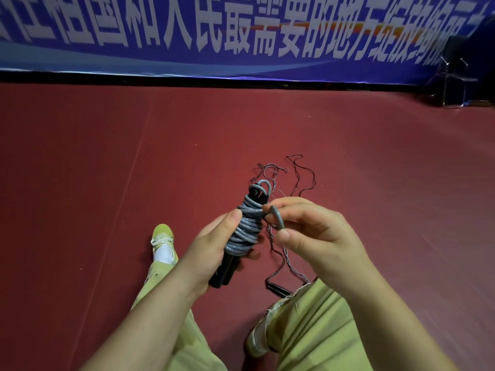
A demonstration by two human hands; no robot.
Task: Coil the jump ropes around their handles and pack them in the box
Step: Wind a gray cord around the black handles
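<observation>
I see left hand [211, 247] gripping black handles [223, 275] wrapped in grey rope [245, 228] | right hand [308, 234] pinching its end loop [276, 219] at 3 o'clock | thin ropes [292, 183] on red floor [107, 170], 12 o'clock | box unseen

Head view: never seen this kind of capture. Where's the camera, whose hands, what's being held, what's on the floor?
There is no machine here. A person wears one wide-angle camera on the head, looking forward and down, so you see their own arms, legs and shoe.

The left hand grips a pair of black handles with a grey jump rope already wound around them in many turns. The right hand pinches the last loop of that rope beside the bundle.

On the red floor lies a second, thin dark rope, loose and tangled, with its black handles near the person's right knee. A blue banner runs along the back, with a folding chair at the right. No box is in view.
</observation>
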